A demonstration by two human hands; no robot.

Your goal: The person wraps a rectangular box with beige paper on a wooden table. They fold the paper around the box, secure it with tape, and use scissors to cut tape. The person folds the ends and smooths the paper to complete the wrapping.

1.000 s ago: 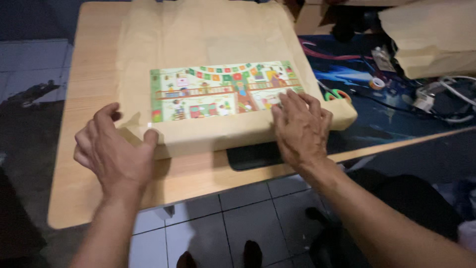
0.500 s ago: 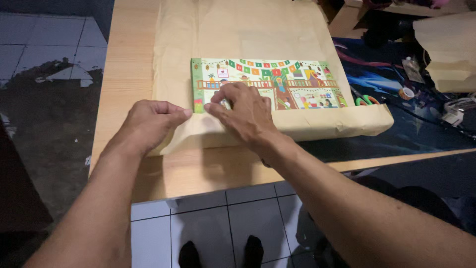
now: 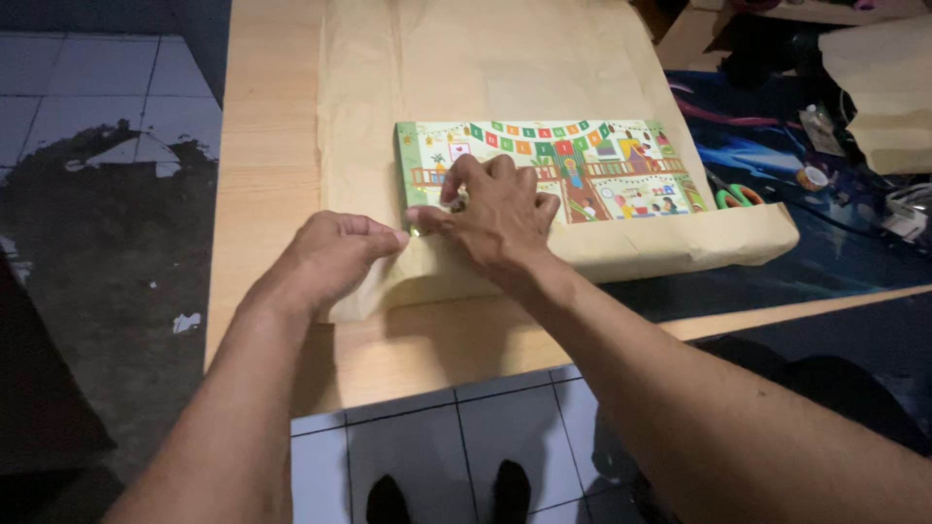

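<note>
A flat box with a colourful illustrated lid [image 3: 582,160] lies on a large sheet of brown wrapping paper [image 3: 485,68] on a light wooden table [image 3: 272,126]. The paper's near edge is folded up over the box's front side. My left hand [image 3: 335,257] pinches the folded paper at the box's near left corner. My right hand [image 3: 495,218] reaches across and presses its fingertips on the paper edge and the lid at that same corner, thumb nearly touching the left hand.
Right of the wooden table lies a dark patterned mat [image 3: 777,146] with green-handled scissors [image 3: 738,197], a small tape roll [image 3: 812,178], cables and more brown paper [image 3: 888,87]. Tiled floor [image 3: 107,87] lies left and below; my feet [image 3: 447,500] show under the table edge.
My right hand crossed from the box's right side to its left corner. My left hand closed from an open grasp into a pinch on the paper fold. The view shifted left.
</note>
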